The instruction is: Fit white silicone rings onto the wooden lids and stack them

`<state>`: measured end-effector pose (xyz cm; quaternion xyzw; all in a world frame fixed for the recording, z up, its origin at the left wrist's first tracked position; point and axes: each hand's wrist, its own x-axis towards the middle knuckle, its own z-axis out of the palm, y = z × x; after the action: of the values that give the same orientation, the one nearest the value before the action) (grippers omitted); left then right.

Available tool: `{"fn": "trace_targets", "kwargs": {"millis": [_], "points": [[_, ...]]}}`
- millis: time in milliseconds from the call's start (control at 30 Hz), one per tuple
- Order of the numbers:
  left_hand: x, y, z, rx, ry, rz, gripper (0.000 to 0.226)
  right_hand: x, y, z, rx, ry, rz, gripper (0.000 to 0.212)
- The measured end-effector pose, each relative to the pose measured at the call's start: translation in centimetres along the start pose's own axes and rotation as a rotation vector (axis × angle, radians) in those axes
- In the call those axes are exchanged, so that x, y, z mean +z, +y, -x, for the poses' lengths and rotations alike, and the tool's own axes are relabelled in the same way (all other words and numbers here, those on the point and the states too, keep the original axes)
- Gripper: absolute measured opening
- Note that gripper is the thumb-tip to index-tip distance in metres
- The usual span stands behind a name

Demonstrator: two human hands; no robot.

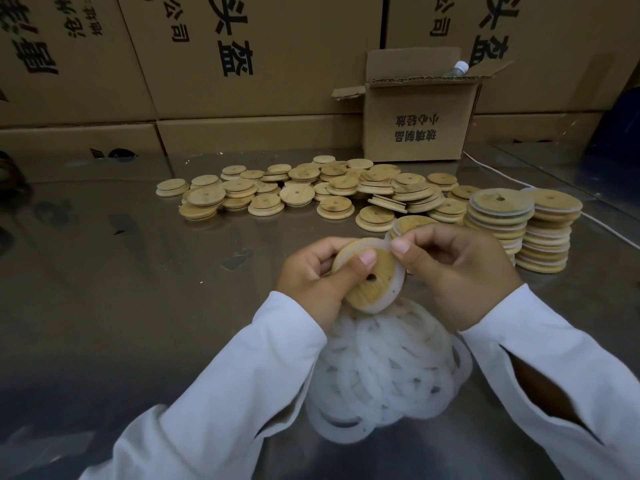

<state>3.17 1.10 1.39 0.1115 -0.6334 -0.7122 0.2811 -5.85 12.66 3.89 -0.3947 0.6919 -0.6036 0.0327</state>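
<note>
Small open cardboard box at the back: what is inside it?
A clear bottle with a white cap pokes above the box rim; its walls hide everything else inside.

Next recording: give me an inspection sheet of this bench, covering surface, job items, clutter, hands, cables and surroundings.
Surface: reflective metal table, smudged.
Job's things: wooden lid in hand, white silicone ring partly seated on it; loose lids spread behind; ringed stacks at right; ring heap under the hands.
Clutter: nothing seen.
Grippers: left hand grips the lid; right hand pinches the ring at its upper edge.
Cables: white cable crosses the table's right side.
Surroundings: open carton holding a bottle; large printed cartons behind.
</note>
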Motion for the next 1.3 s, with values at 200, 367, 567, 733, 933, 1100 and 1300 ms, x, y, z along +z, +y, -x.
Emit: {"fn": "trace_targets", "kwargs": {"millis": [200, 367, 567, 733, 933, 1100, 1300], "points": [[0.1, 0.2, 0.0, -0.056, -0.002, 0.107, 0.035, -0.3, -0.3, -0.1, -0.003, -0.01, 0.012, 0.016], [0.2, 0.5, 0.2, -0.063, 0.02, 0.114, 0.036, -0.2, -0.2, -0.1, -0.023, -0.009, 0.008, 0.016], [0.3, 0.4, 0.4, 0.018, 0.109, -0.044, 0.011, 0.5, 0.1, 0.6, -0.097, 0.074, 0.053, 0.011], [0.4, 0.2, 0.3, 0.022, 0.205, -0.037, 0.006, 1.4, 0.6, 1.2, -0.229, 0.15, 0.249, 0.015], [0.6, 0.2, 0.4, 0.04, 0.192, -0.072, 0.003, 1.3, 0.9, 1.1, -0.21, 0.145, 0.323, 0.015], [0.3, 0.5, 0.2, 0.051, 0.139, -0.08, 0.005, 0.7, 0.9, 0.3, -0.028, 0.089, 0.156, 0.022], [0.2, 0.7, 0.1, 0.008, 0.175, 0.011, 0.009, 0.4, 0.6, 0.2, -0.008, 0.012, 0.123, 0.019]]}}
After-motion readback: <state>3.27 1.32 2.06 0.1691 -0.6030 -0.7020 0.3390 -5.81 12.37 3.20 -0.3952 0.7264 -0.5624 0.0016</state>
